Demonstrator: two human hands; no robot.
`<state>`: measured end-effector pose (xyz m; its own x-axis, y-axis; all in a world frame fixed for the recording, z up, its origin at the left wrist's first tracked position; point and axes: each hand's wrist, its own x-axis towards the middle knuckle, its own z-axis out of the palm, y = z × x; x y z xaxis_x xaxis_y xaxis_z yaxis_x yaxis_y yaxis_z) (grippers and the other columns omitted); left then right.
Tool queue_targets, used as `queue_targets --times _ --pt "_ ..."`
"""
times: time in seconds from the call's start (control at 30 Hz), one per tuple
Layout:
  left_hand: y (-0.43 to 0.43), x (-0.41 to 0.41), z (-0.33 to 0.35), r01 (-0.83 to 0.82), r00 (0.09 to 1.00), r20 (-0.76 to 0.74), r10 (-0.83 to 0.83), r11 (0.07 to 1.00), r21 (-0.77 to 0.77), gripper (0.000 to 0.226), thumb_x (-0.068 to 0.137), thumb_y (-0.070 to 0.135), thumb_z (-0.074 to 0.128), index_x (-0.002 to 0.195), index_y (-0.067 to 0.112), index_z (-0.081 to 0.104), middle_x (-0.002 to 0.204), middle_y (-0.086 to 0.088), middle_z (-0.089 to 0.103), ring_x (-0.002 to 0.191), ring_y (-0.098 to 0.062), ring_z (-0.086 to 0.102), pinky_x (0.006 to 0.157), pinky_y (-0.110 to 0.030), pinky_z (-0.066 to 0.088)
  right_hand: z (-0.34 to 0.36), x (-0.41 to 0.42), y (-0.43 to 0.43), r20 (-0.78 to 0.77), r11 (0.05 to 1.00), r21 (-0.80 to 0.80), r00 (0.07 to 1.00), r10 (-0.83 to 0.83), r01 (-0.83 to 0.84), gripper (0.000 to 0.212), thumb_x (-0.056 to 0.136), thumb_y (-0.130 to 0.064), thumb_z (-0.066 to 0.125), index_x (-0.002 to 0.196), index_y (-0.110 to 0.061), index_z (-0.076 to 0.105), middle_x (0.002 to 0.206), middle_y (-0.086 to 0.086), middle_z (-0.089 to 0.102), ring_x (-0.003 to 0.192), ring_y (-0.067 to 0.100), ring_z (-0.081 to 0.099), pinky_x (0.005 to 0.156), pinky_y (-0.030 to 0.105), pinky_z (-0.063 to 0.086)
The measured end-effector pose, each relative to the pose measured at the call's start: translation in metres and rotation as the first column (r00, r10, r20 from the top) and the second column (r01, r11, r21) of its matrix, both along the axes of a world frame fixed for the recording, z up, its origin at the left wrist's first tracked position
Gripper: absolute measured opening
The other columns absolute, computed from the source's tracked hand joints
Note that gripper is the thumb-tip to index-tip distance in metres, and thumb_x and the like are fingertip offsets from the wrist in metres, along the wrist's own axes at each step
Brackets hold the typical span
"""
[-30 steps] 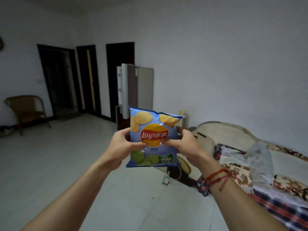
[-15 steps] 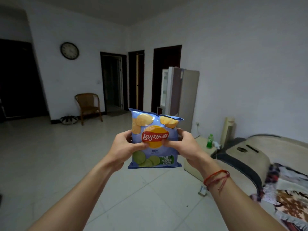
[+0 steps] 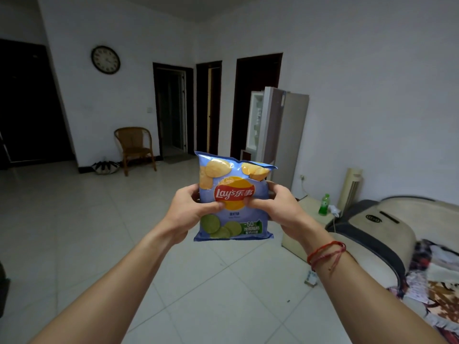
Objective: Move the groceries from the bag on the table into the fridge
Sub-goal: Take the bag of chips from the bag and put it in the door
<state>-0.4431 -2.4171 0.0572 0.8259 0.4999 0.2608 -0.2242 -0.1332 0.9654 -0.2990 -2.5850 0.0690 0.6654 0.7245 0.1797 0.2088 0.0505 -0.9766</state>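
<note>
White room, tiled floor (image 3: 74, 232); fridge (image 3: 289, 135) stands by the wall (image 3: 372, 108), ahead and slightly right of you, well apart. It's open, white inside showing on its left; contents too small to tell. You hold the chip bag (image 3: 233, 197) upright, long axis vertical, between you and the fridge: left hand (image 3: 187, 211) and right hand (image 3: 279, 207) each pinch 1 side edge, thumbs on the front. Both hands equally near. Likely next: carry it straight ahead.
</note>
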Motion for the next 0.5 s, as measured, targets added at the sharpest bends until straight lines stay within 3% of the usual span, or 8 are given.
queue_targets --times 0.33,0.5 --pt "0.090 0.078 -0.030 -0.033 0.999 -0.040 0.032 0.999 -0.033 0.035 0.074 0.004 0.082 0.106 0.009 0.070 0.098 -0.006 0.077 0.090 -0.023 0.074 0.068 -0.029 0.059 -0.030 0.081 0.093 0.009 0.998 -0.049 1.000 -0.026 0.027 0.034 0.083 -0.006 0.079 0.113 -0.014 0.067 0.105 0.003 0.077 0.093 0.018 0.076 0.072 0.029 0.060" --pt "0.154 0.155 -0.042 -0.055 0.998 -0.044 0.053 0.998 -0.042 0.038 0.074 0.004 0.082 0.109 0.007 0.070 0.100 -0.007 0.077 0.091 -0.023 0.074 0.069 -0.029 0.059 -0.046 0.166 0.163 0.012 0.996 -0.075 0.999 -0.036 0.037 0.040 0.079 -0.015 0.084 0.115 -0.007 0.069 0.106 0.006 0.077 0.096 0.022 0.076 0.083 0.041 0.062"
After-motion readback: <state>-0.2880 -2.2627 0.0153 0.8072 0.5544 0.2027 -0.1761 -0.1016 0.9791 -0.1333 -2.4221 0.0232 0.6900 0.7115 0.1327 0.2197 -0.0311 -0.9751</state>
